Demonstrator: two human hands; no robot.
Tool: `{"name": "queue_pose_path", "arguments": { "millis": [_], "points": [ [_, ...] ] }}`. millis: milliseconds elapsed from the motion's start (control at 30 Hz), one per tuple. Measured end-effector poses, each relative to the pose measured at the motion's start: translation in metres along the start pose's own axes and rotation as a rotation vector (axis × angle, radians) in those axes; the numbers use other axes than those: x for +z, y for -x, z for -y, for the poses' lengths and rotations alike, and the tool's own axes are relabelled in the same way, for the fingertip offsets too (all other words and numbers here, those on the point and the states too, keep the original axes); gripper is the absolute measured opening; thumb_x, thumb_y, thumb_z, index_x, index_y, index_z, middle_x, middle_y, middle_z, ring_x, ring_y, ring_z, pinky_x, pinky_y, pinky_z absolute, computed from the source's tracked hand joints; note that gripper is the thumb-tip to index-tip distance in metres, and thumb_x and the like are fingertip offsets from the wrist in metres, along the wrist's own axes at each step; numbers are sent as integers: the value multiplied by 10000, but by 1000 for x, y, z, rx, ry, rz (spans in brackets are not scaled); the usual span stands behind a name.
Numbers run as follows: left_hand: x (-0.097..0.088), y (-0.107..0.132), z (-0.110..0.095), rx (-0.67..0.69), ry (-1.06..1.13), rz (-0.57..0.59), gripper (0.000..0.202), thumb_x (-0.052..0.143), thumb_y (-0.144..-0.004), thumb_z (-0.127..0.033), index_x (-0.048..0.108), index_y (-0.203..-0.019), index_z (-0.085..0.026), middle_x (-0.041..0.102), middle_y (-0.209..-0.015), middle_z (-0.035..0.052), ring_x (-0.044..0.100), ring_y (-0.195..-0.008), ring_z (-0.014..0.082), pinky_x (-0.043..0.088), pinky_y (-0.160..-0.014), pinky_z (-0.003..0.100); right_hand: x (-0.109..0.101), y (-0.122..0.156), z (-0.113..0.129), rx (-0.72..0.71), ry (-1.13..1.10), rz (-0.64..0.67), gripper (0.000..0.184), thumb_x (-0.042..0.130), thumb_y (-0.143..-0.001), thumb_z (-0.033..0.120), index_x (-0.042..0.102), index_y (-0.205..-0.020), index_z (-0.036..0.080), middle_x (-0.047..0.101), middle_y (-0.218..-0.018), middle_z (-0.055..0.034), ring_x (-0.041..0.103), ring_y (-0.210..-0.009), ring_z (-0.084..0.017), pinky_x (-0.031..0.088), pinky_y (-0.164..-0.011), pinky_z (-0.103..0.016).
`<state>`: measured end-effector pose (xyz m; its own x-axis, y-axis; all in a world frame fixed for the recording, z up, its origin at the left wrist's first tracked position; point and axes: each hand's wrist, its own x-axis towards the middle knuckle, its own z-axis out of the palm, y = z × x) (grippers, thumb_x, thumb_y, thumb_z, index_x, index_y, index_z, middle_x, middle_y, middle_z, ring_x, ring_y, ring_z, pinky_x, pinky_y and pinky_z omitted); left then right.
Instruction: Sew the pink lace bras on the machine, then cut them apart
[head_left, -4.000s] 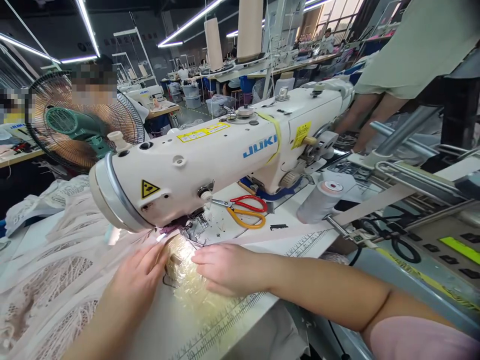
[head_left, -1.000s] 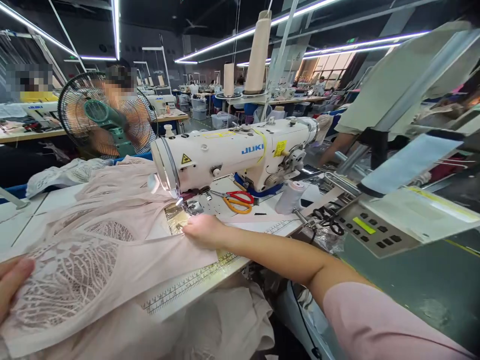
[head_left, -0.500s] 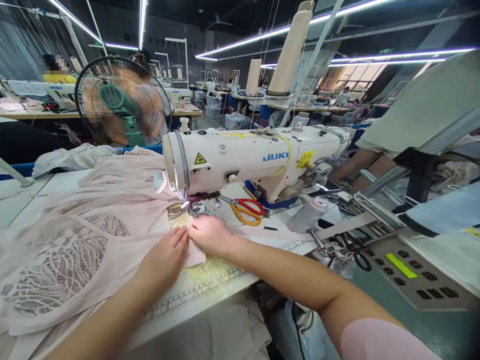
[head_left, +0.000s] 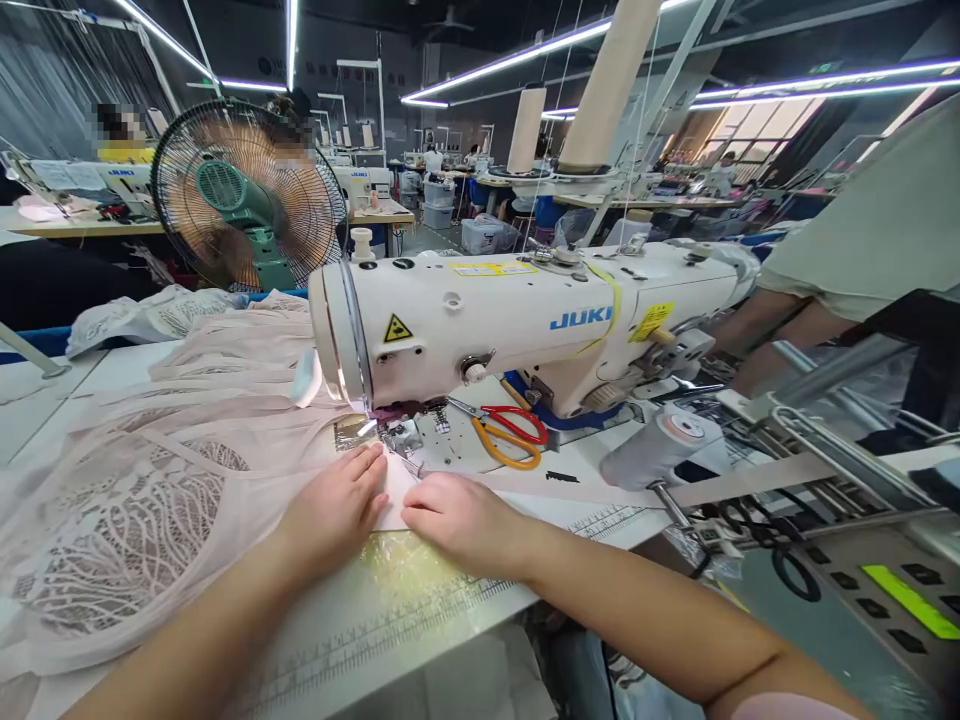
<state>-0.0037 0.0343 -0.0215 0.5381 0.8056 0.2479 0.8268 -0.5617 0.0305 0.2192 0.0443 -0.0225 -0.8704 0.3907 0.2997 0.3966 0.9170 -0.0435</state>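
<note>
Both hands nearer JUKI machine — flat.

Both hands are lying flat on the pale pink lace fabric spread over the desk, just in front of the needle area of the white sewing machine. The left hand is pressing the fabric edge with fingers pointing toward the presser foot, and the right hand is resting beside it, fingertips nearly touching. Red and orange scissors are lying on the machine bed behind the right hand, and a thread cone is lying on its side further right. A green fan is standing behind the fabric. Another person's arm is showing at the far right.
</note>
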Motion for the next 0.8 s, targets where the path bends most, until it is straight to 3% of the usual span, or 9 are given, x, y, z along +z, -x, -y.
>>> {"name": "queue_pose_path", "arguments": {
  "millis": [200, 367, 600, 700, 800],
  "points": [
    [-2, -3, 2, -25, 36, 3, 430, 379, -929, -308, 573, -1258, -111, 579, -1326, 175, 570, -1193, 280, 518, -973, 414, 1, 2, 0, -11, -56, -35, 156, 479, -889, 109, 624, -943, 130, 645, -970, -104, 505, -809, -187, 426, -713, -300],
    [-1, -3, 5, -16, 10, 16, 446, 355, -933, -308, 564, -1245, -68, 577, -1300, 206, 597, -1139, 289, 539, -921, 409, -2, 1, 1, 7, -111, -76, 165, 461, -895, 137, 624, -920, 126, 657, -983, -102, 527, -813, -190, 463, -747, -305],
    [-5, -15, 24, 76, -46, -21, 420, 370, -935, -308, 612, -1179, -68, 613, -1241, 214, 608, -1108, 307, 549, -895, 430, -4, -1, 0, 12, -177, -57, 217, 445, -916, 192, 610, -1028, 105, 622, -1189, -137, 580, -988, -209, 481, -907, -345],
    [-12, -10, 14, 132, -74, -29, 376, 331, -930, -201, 675, -1058, -116, 661, -1162, 177, 615, -1074, 288, 535, -912, 449, -3, -3, 0, 8, -175, -13, 245, 460, -915, 208, 599, -1080, 92, 597, -1251, -149, 569, -1086, -218, 438, -1011, -361],
    [-16, 6, -10, 110, -103, -28, 389, 337, -901, -120, 644, -1137, -158, 692, -1110, 123, 662, -913, 220, 578, -754, 347, -4, -4, 1, 9, -167, 18, 270, 475, -919, 221, 600, -1102, 66, 603, -1241, -157, 555, -1144, -231, 402, -1062, -359]
  ]
}}
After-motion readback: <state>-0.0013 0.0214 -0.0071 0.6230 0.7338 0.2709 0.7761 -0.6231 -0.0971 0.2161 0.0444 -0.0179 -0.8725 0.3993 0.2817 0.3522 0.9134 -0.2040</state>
